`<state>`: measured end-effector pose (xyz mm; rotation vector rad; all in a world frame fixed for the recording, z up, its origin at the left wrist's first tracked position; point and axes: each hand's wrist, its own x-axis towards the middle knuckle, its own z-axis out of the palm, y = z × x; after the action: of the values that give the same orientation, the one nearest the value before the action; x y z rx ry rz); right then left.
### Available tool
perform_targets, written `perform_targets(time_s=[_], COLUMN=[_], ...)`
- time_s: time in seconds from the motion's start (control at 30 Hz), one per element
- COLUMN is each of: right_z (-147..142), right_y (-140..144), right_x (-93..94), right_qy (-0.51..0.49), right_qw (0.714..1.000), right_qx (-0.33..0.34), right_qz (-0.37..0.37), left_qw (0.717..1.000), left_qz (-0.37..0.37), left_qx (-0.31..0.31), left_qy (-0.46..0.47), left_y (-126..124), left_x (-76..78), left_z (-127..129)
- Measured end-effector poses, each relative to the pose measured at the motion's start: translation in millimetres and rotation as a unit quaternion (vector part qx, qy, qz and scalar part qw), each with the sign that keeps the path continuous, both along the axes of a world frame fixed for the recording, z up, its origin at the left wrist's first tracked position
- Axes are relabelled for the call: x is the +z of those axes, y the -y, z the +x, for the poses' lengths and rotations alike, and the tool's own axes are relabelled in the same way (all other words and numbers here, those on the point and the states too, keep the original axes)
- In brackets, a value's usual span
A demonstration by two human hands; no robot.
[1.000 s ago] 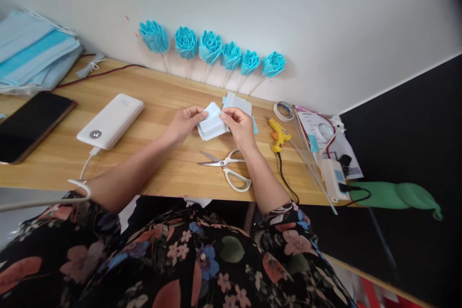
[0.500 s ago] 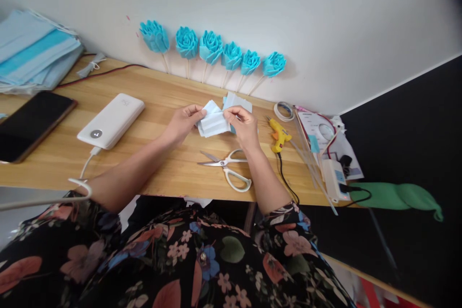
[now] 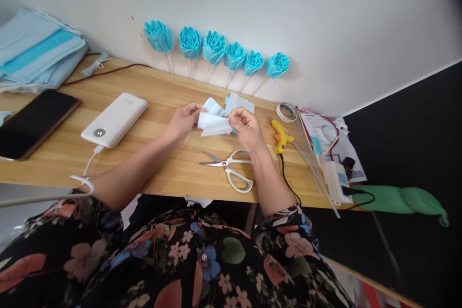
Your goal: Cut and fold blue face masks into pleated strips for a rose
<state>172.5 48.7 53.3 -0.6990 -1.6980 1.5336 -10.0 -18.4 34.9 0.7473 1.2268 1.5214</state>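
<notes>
A pale blue-white piece of pleated face mask fabric [image 3: 215, 124] is stretched between my two hands, just above the table. My left hand [image 3: 185, 120] pinches its left side with thumb and fingers. On the other side my right hand [image 3: 246, 126] pinches its right edge. More pale blue pleated pieces [image 3: 240, 102] lie right behind the hands. Closer to me, white-handled scissors [image 3: 231, 166] rest with blades apart, partly covered by my right wrist. Several blue fabric flowers [image 3: 213, 48] on thin sticks lean against the wall.
At right lie a yellow glue gun [image 3: 282, 135], a tape roll [image 3: 286, 112], a white power strip [image 3: 337, 182] and glue sticks. Left stand a white power bank [image 3: 114, 120] with a cable, a dark phone [image 3: 34, 122] and a stack of face masks [image 3: 39, 50].
The mask fabric piece has spread and tilted between my hands, its upper layer now unfolded towards the right. My right hand has turned slightly. The whole view has shifted a little.
</notes>
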Motion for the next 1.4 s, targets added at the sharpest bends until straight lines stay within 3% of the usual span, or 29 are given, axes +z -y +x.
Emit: perform_targets(time_s=[0.13,0.33,0.57,0.83,1.4], right_z=[0.3,-5.2,-5.1,-7.7,-8.2], right_y=[3.8,1.0,0.9,2.0,0.7], right_x=[2.5,-5.3,-6.2,-12.0,-11.8], right_qy=[0.000,0.044,0.117,0.130,0.134], right_qw=[0.999,0.993,0.964,0.950,0.926], right_qx=[0.032,-0.046,-0.119,-0.144,-0.137], right_qz=[0.001,0.095,0.209,0.246,0.324], left_qw=[0.999,0.997,0.992,0.986,0.989], left_qz=[0.008,0.002,0.007,0.013,0.030], left_qx=[-0.035,-0.082,-0.122,-0.151,-0.113], left_qy=[0.002,-0.010,-0.028,-0.074,-0.093], left_y=[0.9,0.6,0.2,3.8,4.3], left_x=[-2.1,-2.7,-5.1,0.7,-0.1], left_z=[-0.8,2.2,3.7,4.6,4.0])
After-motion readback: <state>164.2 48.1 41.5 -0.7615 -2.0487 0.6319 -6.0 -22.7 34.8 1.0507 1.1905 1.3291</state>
